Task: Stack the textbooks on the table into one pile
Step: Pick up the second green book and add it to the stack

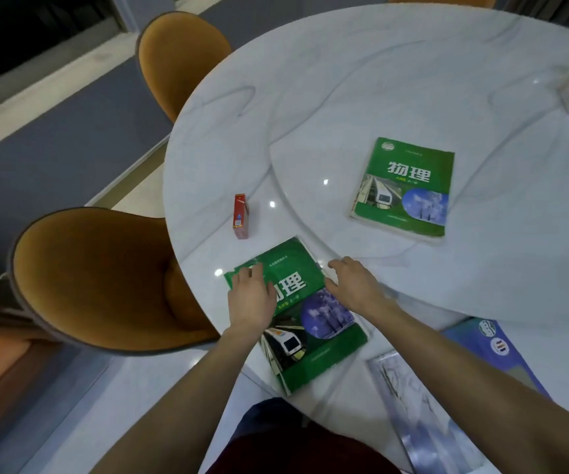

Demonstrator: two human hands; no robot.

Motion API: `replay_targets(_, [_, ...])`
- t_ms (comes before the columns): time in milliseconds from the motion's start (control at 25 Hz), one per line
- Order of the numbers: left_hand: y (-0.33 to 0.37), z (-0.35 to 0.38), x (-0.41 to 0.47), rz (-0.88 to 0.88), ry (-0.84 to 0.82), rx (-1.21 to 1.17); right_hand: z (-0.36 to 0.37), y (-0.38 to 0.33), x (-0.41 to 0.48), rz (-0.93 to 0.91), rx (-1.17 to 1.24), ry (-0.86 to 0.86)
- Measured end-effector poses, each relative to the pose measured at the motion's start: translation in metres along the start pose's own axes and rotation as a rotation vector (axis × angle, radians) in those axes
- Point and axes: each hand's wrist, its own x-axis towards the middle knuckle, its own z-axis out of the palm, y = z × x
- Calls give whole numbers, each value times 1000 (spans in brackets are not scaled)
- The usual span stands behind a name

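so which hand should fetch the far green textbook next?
Probably the right hand: it lies at the near green textbook's right edge, on the far green textbook's side. The left hand rests flat on the near cover.

The light is dim and cool. Small bright spots of glare lie on the glossy table (379,97). The edges look bent and slightly blurred.

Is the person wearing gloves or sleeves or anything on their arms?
No. Both the left hand and the right hand are bare, with no gloves. No rings, watch or bracelet show, though the picture is a bit blurry. Both forearms are bare too, with no sleeves in view up to the bottom edge of the picture.
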Motion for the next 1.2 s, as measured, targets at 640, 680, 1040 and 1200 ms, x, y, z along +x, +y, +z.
replay_targets(640, [-27,17,-31,-711,-98,-949,33,4,16,284,268,-61])
replay_targets(680, [-26,18,-33,-682,-132,-957,32,5,16,291,309,-63])
replay_targets(1040, [-15,-5,-43,-361,-86,-1026,26,17,-3,352,883,-53])
replay_targets(1200, [4,-36,-30,-251,-137,-1141,16,24,-13,347,1166,-65])
